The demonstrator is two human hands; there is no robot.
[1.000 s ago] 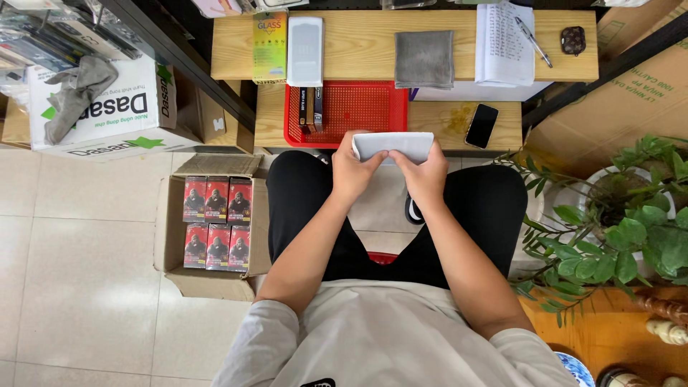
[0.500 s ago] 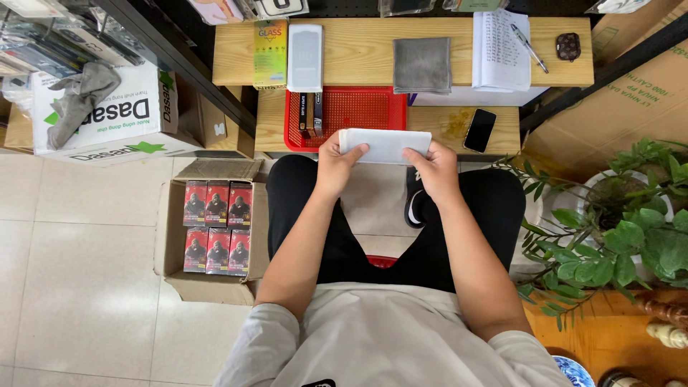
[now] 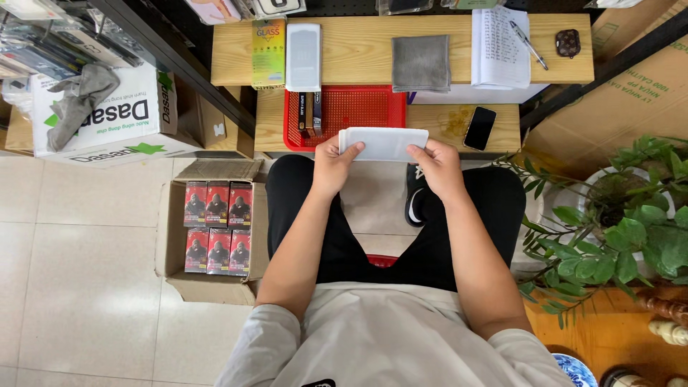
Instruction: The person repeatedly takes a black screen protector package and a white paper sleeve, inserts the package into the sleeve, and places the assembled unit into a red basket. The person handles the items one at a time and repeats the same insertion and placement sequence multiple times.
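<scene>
A low, two-tier pale wooden bench (image 3: 358, 43) stands in front of the seated person, with an open brown cardboard carton of small red boxes (image 3: 218, 226) on the tiled floor to the left. A red plastic mesh tray (image 3: 358, 107) sits on the lower tier, a folded grey cloth (image 3: 421, 63) on the upper tier, and a black phone (image 3: 479, 128) lies face up at the lower tier's right end.

The flat white rectangular packet (image 3: 384, 142) is held level above the near edge of the bench, just in front of the tray. The left hand (image 3: 332, 163) pinches its left end, thumb on top and fingers curled beneath; the right hand (image 3: 438, 166) pinches the right end the same way.

It looks thin, light and fairly stiff, probably smooth-faced and easily bent or cracked, so gripping the short ends suits it better than pressing the middle.
</scene>
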